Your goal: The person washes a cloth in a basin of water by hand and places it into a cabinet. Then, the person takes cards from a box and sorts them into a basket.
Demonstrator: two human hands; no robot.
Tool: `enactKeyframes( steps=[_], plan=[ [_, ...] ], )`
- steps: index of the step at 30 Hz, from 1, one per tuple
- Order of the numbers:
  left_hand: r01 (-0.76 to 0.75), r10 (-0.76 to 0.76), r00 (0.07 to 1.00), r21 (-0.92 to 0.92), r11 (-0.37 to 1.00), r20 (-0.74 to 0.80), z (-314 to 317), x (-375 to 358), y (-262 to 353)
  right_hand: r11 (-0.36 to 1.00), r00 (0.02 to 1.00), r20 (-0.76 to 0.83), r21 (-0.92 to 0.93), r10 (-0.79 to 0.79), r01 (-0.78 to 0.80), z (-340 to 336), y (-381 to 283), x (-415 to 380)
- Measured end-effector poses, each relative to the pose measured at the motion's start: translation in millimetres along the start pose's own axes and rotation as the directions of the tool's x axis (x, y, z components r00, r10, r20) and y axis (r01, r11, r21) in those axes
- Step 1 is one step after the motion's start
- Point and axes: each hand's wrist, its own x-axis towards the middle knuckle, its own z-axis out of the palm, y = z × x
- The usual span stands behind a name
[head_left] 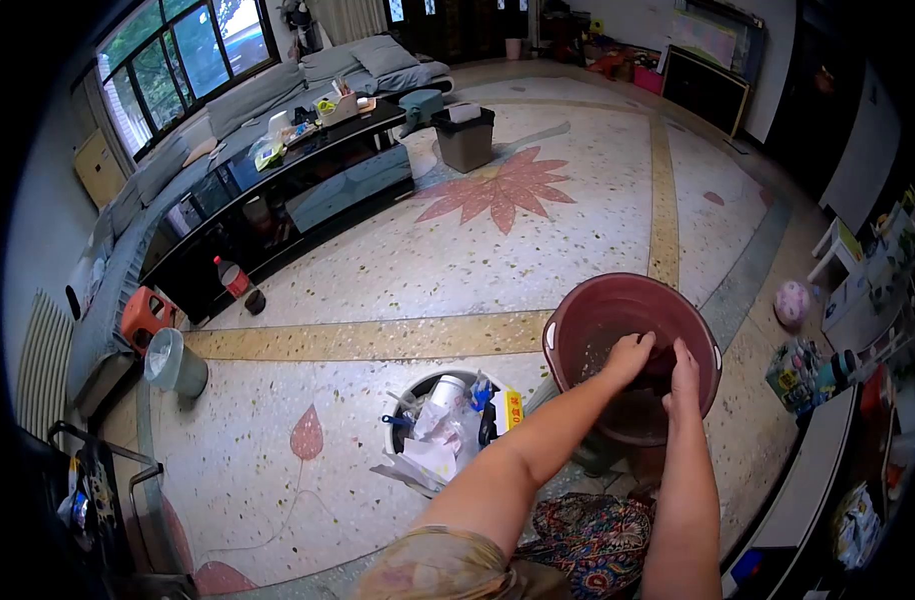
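Observation:
A maroon plastic basin (633, 290) with white handle grips stands in front of me, with a little murky water low inside. Both of my hands reach down into it. My left hand (630, 357) is closed, its fingers curled toward the middle. Facing it from the right side, my right hand (684, 376) has its fingers pressed together. Something dark reddish (661, 368) shows between the hands, close in colour to the basin; I cannot tell what it is. Below my arms lies dark patterned fabric (593, 540) over my lap.
Left of the basin stands a bin full of rubbish (443, 420), a yellow box (514, 410) at its edge. Farther left are a grey-green bucket (178, 365), an orange stool (146, 315) and a cola bottle (233, 277). A pink ball (793, 303) lies at right.

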Motion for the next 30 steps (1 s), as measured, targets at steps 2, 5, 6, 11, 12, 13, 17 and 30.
enactKeyframes(
  steps=[2, 5, 6, 11, 12, 13, 17, 30],
  plan=[
    [0.028, -0.027, 1.0, 0.112, 0.993, -0.005, -2, 6, -4, 0.987, 0.999, -0.047, -0.162, 0.002, -0.01, -5, -7, -6],
    [0.057, -0.049, 0.998, 0.339, 0.939, -0.031, -19, 5, 2, 0.924, 0.994, -0.102, -0.382, -0.032, -0.01, -15, -5, 1],
    [0.06, -0.046, 0.998, 0.448, 0.892, -0.041, -24, 4, 2, 0.827, 0.988, -0.053, -0.555, -0.143, 0.09, -21, -1, 4],
    [0.034, -0.006, 0.999, 0.592, 0.805, -0.048, -39, 6, -19, 0.35, 0.894, 0.257, -0.852, -0.368, 0.389, -51, 12, 14],
    [0.03, -0.044, 0.999, 0.682, 0.731, 0.003, -39, 5, -24, 0.221, 0.935, 0.264, -0.923, -0.239, 0.317, -43, 5, 0],
    [0.017, -0.087, 0.995, 0.762, 0.647, 0.052, -39, 5, -26, 0.075, 0.964, 0.244, -0.965, -0.11, 0.253, -35, -2, -13],
    [0.139, -0.361, 0.927, 0.8, 0.583, 0.102, -31, -6, -14, -0.285, 0.966, 0.108, -0.942, 0.237, 0.175, -24, 10, -20],
    [0.609, -0.512, 0.793, -0.422, 0.671, 0.33, 8, 21, -68, 0.617, 0.941, 0.264, -0.711, -0.211, 0.337, -16, 29, -8]
  ],
)
